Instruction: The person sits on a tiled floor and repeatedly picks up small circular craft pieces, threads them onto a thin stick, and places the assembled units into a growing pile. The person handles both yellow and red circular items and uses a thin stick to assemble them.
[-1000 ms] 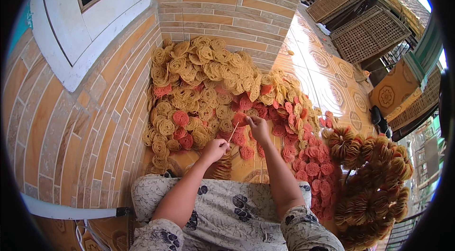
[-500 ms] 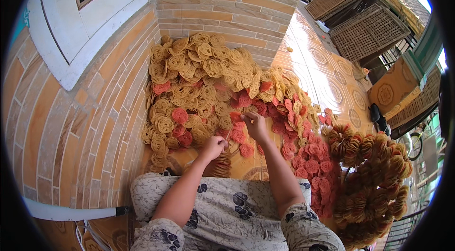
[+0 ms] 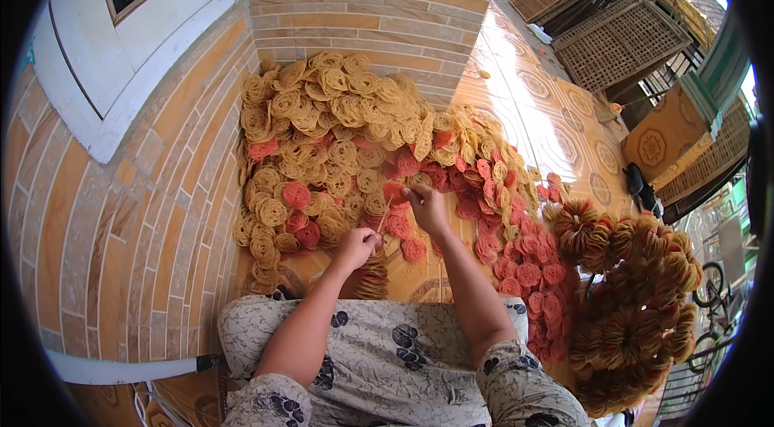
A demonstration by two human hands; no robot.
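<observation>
My left hand is closed in a pinch round a thin pale stick that slants up and away. At the far end of this stick is a red round cracker with a lacy, coiled look; my right hand pinches it by its right edge. Whether the stick passes through the cracker is too small to tell. Below my left hand, a row of tightly packed crackers shows beside my lap. A large heap of yellow crackers with some red ones lies on the floor in front of me.
Red crackers spread to the right of my knees. Farther right stand bunches of strung crackers. A brick-patterned wall closes off the left, with a white door. Woven racks lean at the far right.
The whole view has shifted slightly. My right hand still pinches the red cracker at the stick's far end, and my left hand keeps its hold on the stick.
</observation>
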